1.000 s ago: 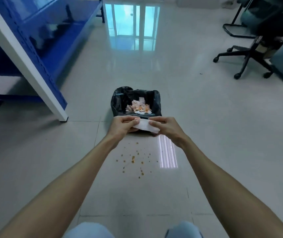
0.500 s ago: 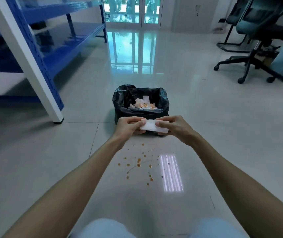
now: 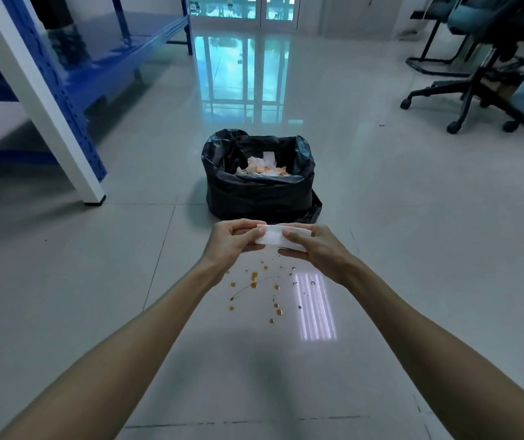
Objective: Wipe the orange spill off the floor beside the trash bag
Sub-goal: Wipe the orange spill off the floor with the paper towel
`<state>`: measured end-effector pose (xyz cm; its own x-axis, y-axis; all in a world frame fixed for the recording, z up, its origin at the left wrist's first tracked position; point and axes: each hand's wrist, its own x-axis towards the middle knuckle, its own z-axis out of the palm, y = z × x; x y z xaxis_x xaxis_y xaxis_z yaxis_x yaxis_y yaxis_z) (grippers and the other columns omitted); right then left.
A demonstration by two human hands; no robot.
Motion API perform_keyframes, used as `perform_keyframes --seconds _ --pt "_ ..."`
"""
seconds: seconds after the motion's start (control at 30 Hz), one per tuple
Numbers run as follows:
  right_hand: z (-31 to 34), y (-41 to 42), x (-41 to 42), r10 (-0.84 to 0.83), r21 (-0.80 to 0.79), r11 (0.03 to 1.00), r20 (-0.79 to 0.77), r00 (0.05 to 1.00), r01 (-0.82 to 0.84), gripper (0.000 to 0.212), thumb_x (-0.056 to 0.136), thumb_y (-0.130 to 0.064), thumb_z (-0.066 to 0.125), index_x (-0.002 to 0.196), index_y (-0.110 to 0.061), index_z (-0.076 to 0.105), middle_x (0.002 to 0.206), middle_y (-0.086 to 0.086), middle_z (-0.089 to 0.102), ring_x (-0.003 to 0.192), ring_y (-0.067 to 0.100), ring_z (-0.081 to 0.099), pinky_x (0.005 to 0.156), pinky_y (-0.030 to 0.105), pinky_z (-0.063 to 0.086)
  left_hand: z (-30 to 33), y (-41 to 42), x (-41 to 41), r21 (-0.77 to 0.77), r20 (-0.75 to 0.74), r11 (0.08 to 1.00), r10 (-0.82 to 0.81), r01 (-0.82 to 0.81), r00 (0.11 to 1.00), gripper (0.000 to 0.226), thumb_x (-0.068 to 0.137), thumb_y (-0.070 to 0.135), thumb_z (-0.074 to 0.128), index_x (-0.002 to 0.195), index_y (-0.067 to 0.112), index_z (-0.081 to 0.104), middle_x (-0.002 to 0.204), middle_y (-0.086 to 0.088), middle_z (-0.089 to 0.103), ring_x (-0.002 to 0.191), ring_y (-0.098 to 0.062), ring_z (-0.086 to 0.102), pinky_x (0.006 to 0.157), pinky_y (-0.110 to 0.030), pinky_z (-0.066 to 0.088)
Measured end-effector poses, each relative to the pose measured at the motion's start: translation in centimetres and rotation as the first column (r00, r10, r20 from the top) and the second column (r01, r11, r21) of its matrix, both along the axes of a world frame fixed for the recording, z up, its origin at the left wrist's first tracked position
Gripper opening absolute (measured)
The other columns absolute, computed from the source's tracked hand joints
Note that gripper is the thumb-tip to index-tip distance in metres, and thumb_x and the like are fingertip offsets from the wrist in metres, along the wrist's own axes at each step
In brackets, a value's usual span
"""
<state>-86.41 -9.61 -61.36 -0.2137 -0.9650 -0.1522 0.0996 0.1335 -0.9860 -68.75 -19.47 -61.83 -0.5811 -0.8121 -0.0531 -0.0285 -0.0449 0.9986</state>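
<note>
Orange drops and a thin orange streak, the orange spill, lie scattered on the pale tiled floor just in front of a black trash bag that holds crumpled, orange-stained tissues. Both hands hold a folded white tissue in the air between the bag and the spill. My left hand pinches its left end and my right hand grips its right end. The tissue does not touch the floor.
A blue and white metal shelf rack stands at the left, its leg near the bag. Black office chairs on castors stand at the far right. Glass doors are at the back. Glossy floor tiles reflect a ceiling light beside the spill.
The view has tilted up and come lower toward the floor. Both hands, still holding the tissue, have dropped nearer to the spill.
</note>
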Motion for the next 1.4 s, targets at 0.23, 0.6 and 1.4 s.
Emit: perform_keyframes --seconds 0.23,0.6,1.4 --pt "-5.7 -0.3 -0.9 -0.317 0.093 0.947 0.107 0.942 0.308 0.017 0.095 -0.011 0.063 0.109 -0.006 0.071 0.115 0.016 0.065 0.103 0.029 0.066 0.083 0.036 0.059 -5.1 -1.8 1.1 -0.335 0.306 0.942 0.115 -0.006 0.945 0.042 0.088 0.027 0.069 0.126 0.014 0.060 0.111 -0.004 0.072 0.103 -0.010 0.067 0.093 -0.034 0.054" --pt "-16.2 4.1 -7.9 -0.740 -0.075 0.454 -0.587 0.329 0.888 0.029 0.093 -0.011 0.053 0.113 -0.015 0.073 0.107 0.009 0.074 0.098 0.026 0.068 0.091 0.030 0.050 -22.0 -1.0 11.3 -0.424 0.806 0.876 0.247 0.232 0.538 0.062 0.101 0.036 0.018 0.152 0.009 -0.003 0.163 -0.008 -0.003 0.149 -0.015 -0.008 0.120 -0.032 -0.004" --pt "-23.4 -5.1 4.5 0.102 0.117 0.985 -0.988 0.120 0.130 0.066 0.102 -0.035 0.006 0.143 -0.002 0.045 0.148 0.013 0.046 0.145 0.033 0.024 0.116 0.048 0.000 -24.7 -0.6 10.6 -0.629 0.735 0.747 0.482 0.215 0.477 0.063 0.096 0.034 0.020 0.152 0.008 0.015 0.162 -0.006 0.012 0.149 -0.011 0.000 0.121 -0.033 0.001"
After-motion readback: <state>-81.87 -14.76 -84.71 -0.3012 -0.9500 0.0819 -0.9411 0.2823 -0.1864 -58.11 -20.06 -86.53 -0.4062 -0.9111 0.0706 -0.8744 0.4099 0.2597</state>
